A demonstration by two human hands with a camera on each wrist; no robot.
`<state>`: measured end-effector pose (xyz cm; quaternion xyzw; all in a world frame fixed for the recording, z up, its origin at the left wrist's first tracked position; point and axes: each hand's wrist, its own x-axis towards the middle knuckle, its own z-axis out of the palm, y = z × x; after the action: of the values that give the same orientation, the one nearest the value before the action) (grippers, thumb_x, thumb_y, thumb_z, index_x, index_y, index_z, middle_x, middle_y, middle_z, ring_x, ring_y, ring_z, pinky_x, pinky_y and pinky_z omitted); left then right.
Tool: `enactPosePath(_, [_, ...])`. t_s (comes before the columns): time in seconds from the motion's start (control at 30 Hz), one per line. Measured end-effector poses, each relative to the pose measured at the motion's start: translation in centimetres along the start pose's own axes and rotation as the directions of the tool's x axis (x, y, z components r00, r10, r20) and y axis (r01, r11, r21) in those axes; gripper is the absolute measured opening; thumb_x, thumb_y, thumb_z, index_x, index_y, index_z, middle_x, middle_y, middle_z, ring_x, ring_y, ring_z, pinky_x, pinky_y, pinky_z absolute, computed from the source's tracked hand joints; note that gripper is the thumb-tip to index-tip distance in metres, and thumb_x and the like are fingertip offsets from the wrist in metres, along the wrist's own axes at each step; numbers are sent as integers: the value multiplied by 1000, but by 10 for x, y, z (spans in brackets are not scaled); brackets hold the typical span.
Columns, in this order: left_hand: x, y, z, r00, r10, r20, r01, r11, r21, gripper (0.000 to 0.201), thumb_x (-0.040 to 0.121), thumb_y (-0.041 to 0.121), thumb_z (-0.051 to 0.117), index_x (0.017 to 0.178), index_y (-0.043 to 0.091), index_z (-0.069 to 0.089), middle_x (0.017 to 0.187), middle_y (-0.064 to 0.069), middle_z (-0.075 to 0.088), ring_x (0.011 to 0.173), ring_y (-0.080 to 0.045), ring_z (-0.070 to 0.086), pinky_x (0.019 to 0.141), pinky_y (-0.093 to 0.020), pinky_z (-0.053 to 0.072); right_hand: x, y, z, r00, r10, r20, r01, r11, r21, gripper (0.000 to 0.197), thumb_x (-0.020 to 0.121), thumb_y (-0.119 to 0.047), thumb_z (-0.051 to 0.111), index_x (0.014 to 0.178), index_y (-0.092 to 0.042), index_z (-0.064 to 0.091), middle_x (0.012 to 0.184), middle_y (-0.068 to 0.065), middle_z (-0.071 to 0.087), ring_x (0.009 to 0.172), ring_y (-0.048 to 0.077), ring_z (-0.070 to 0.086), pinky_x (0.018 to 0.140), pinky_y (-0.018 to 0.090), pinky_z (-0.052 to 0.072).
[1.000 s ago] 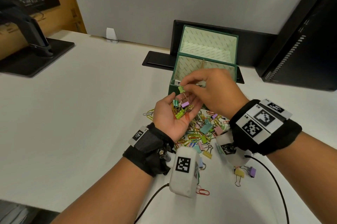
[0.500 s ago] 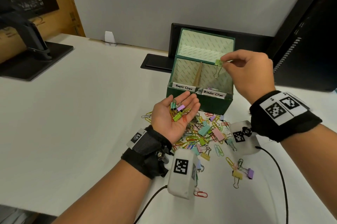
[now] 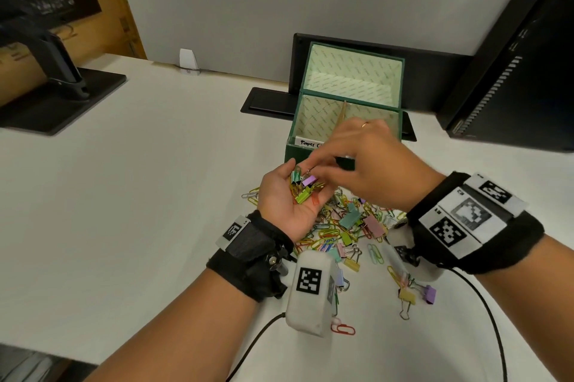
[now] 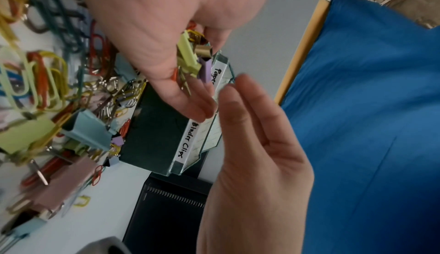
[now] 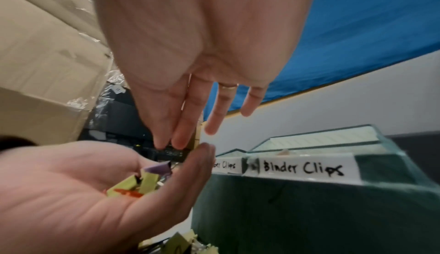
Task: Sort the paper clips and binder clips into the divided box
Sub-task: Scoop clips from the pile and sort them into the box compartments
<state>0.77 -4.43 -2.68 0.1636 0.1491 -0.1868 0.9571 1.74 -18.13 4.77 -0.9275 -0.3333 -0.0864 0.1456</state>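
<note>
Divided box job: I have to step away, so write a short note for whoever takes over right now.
Left hand: palm up, cupping a few small binder clips and paper clips.
Right hand: fingers straight, reaching into that palm, no grip yet.
Divided box: open, behind the hands, labelled Paper Clips left, Binder Clips right; contents mostly hidden.
Done: cannot tell how much is sorted.
Left: the palmful, then the mixed pile on the desk.
</note>
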Motion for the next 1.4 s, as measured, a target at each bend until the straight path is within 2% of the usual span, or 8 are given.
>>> enactPosePath(0.2, [-1, 0, 1, 999, 7, -49, -5, 999, 35, 40, 101, 28, 35, 99, -3, 60, 78, -19, 66, 67, -25, 65, 63, -29, 54, 1, -7, 17, 995, -54, 90, 64, 990, -124, 26, 84, -25, 70, 104, -42, 71, 102, -22, 69, 112, 10, 48, 99, 42, 22])
enactPosePath(0.4, [-1, 1, 0, 1000, 5, 2, -5, 1000, 12, 43, 102, 26, 33, 114, -7, 57, 100, -22, 65, 89, -27, 63, 98, -38, 45, 2, -7, 16, 999, 41, -22, -41, 999, 28, 21, 87, -28, 68, 102, -42, 71, 88, -22, 68, 102, 7, 54, 100, 36, 24])
enactPosePath(0.5, [1, 1, -1, 999, 20, 28, -20, 1000, 6, 42, 102, 25, 33, 109, -6, 59, 95, -21, 67, 82, -27, 67, 92, -44, 50, 1, -7, 9, 991, 118, -68, -104, 978, 183, 17, 84, -30, 72, 99, -39, 73, 82, -30, 61, 93, 1, 57, 100, 43, 38])
enactPosePath(0.67, [3, 1, -2, 1000, 13, 13, -14, 1000, 13, 46, 102, 28, 33, 104, -7, 63, 94, -23, 71, 81, -32, 71, 82, -45, 55, 4, 3, -5, 951, 241, -195, -190, 950, 246, 14, 85, -25, 71, 98, -29, 75, 83, -29, 62, 86, -16, 57, 84, 2, 40])
enactPosePath(0.87, [5, 2, -3, 1000, 6, 4, -7, 1000, 8, 46, 101, 28, 35, 106, -7, 64, 95, -23, 70, 79, -32, 70, 78, -46, 55, 6, 33, -27, 789, 396, -470, -351, 918, 184, 5, 86, -29, 70, 90, -30, 72, 84, -24, 62, 90, 5, 60, 93, 38, 49])
enactPosePath(1.07, [4, 2, -2, 1000, 4, 0, -4, 1000, 12, 47, 101, 28, 35, 104, -7, 65, 95, -23, 70, 80, -33, 70, 80, -46, 55, -3, 44, -8, 830, 528, -182, -543, 838, -45, 16, 89, -50, 60, 94, -38, 71, 115, -10, 69, 117, 22, 54, 104, 45, 28])
enactPosePath(1.2, [4, 1, -1, 1000, 10, -9, -10, 1000, 21, 46, 101, 28, 34, 105, -7, 63, 95, -23, 71, 79, -32, 71, 80, -46, 55, -1, 19, -3, 890, 384, -248, -373, 923, 92, 15, 88, -47, 60, 91, -38, 72, 99, -18, 71, 107, 14, 59, 103, 50, 36])
enactPosePath(1.4, [1, 1, -1, 1000, 5, -25, -4, 1000, 28, 37, 101, 26, 37, 97, -1, 62, 81, -15, 70, 71, -24, 70, 73, -33, 57, 3, -19, 14, 980, 188, -66, -192, 980, -59, 19, 82, -54, 66, 96, -42, 69, 84, -21, 67, 97, 4, 50, 94, 39, 25])
